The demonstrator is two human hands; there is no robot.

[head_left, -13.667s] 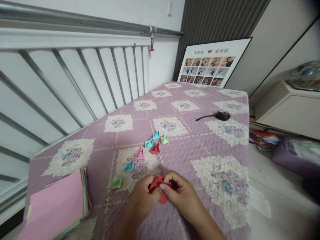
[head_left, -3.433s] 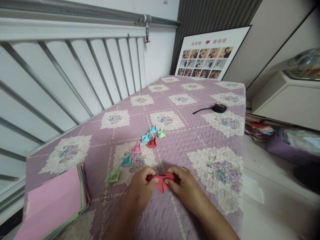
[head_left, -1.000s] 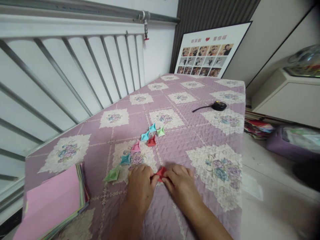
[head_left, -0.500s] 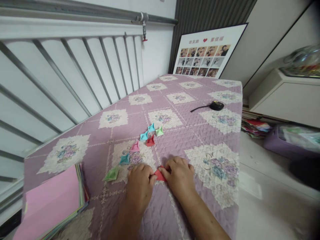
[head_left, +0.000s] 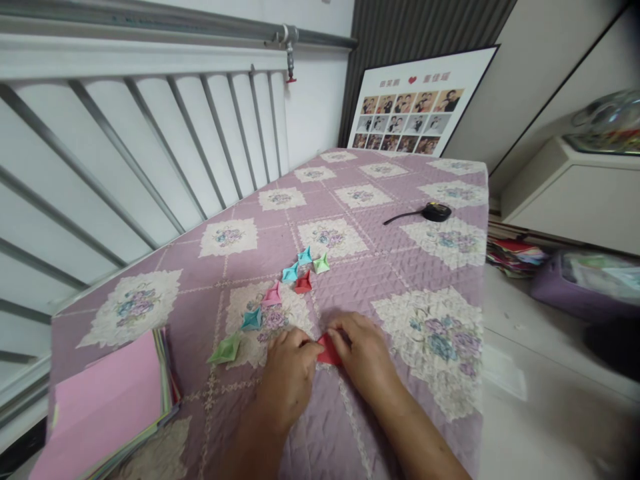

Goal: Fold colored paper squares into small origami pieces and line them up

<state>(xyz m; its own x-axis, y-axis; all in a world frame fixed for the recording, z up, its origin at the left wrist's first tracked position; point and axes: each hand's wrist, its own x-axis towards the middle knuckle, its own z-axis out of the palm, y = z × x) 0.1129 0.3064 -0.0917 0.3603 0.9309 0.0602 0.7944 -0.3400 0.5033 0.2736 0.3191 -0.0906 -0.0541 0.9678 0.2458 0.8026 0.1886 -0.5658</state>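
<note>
A small folded piece of red paper [head_left: 328,351] lies on the quilted cloth between my hands. My left hand [head_left: 291,365] pinches its left corner with thumb and fingers. On its right side, the thumb and curled fingers of my right hand [head_left: 361,347] grip it and cover part of it. Beyond my left hand runs a slanting line of small folded paper pieces: a green one [head_left: 225,349], a teal one [head_left: 251,319], a pink one [head_left: 272,294], a red one [head_left: 303,282], a light blue one [head_left: 290,272] and others.
A stack of coloured paper [head_left: 107,400], pink on top, lies at the left edge of the table. A black tape measure [head_left: 437,212] with a strap sits at the far right. Behind stand a white radiator [head_left: 150,147] and a photo board [head_left: 425,100]. A purple bin [head_left: 575,287] is on the floor.
Both hands have shifted slightly to the right with the red paper, and more of its red surface shows between them. The other folded pieces stay in place.
</note>
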